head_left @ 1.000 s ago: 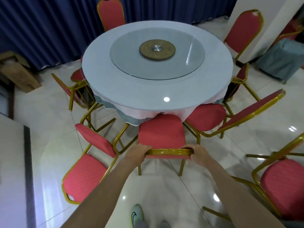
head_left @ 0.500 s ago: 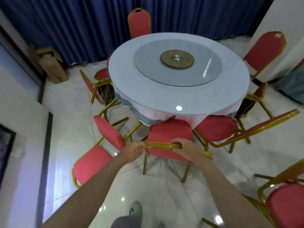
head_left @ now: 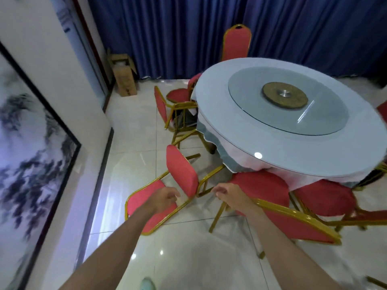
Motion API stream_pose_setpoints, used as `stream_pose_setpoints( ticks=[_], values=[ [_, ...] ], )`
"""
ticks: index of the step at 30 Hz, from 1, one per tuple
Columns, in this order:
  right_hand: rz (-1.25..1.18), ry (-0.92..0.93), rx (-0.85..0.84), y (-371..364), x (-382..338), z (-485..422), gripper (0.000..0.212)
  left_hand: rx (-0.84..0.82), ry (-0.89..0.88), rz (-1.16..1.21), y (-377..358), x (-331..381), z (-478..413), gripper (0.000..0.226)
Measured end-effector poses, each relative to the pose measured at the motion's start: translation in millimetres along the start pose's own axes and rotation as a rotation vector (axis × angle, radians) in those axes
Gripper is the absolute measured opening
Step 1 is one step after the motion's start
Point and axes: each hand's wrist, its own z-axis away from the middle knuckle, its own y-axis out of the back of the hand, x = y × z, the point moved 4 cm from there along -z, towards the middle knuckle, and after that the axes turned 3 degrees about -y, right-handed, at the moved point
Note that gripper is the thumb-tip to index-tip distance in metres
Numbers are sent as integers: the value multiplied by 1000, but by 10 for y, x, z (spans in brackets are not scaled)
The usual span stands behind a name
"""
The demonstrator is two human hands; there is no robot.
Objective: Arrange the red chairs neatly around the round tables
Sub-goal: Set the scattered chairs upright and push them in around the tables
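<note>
Red chair [head_left: 181,170] lies tipped on its back beside the round desk [head_left: 217,105]; left hand [head_left: 165,198] and right hand [head_left: 228,195] hover near it, loosely curled, holding nothing.

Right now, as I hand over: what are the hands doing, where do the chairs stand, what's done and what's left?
Left hand: open, holds nothing, over the tipped chair.
Right hand: open, holds nothing, by the near chair.
Done: near chair's seat is tucked at the table edge.
Left: tipped chair lies back-down on the floor, legs toward the table; stand it and push it in.
</note>
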Motion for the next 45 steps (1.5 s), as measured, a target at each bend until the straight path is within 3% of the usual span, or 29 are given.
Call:
stream_pose_setpoints(
  ticks=[3, 10, 23, 31, 35, 39, 45],
  values=[
    [-9, 14, -72, -420, -443, -266, 24, 67, 19, 75, 400, -432, 199, 37],
    [15, 13, -208, -1301, -1080, -968, 23, 168, 170, 195, 1081, -1589, 521, 19],
    [87, -64, -517, -2110, -1466, -2359, 27, 280, 599, 464, 1210, -2953, 398, 37],
    [121, -133, -641, -2525, -1366, -3117, 27, 194, 692, 327, 1201, -3378, 31, 39],
    [139, -156, -676, -2797, -1323, -3378, 31, 70, 688, 248, 1107, -3651, -176, 28],
    [170, -175, -696, -3232, -1086, -3756, 29, -37, 717, 161, 847, -4226, -383, 24],
    [194, -143, -690, -4200, -695, -4473, 29, -71, 745, 73, 459, -5285, -799, 27]
  ],
)
